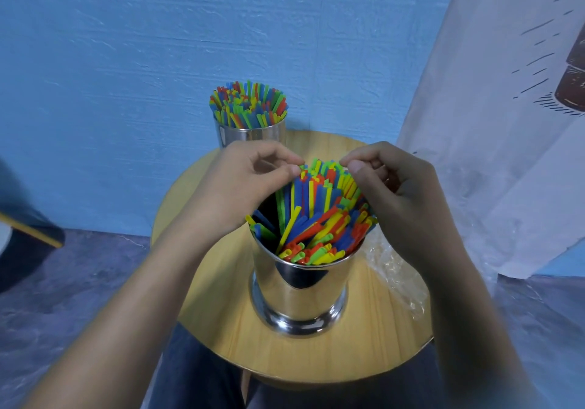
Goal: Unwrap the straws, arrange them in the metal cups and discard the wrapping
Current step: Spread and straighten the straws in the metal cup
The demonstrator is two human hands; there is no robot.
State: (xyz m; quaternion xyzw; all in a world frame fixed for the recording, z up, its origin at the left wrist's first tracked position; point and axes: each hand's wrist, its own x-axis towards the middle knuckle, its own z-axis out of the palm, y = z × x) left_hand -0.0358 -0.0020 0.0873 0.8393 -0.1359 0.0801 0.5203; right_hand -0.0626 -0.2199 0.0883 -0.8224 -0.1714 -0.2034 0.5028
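Left hand (250, 177), right hand (389, 187) pinch straws (319, 206) leaning in near cup (300, 291); arranging step. Next, likely: straighten bunch, discard wrapper (395, 269).

Two mirror-glossy metal cups (299, 294) hold smooth plastic straws (319, 218) on a matt wood-grain table (221, 298) beside crinkled clear wrapping (395, 269).

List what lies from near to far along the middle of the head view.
Table edge → near metal cup → straws in it, pinched by left hand and right hand → far metal cup → blue wall.
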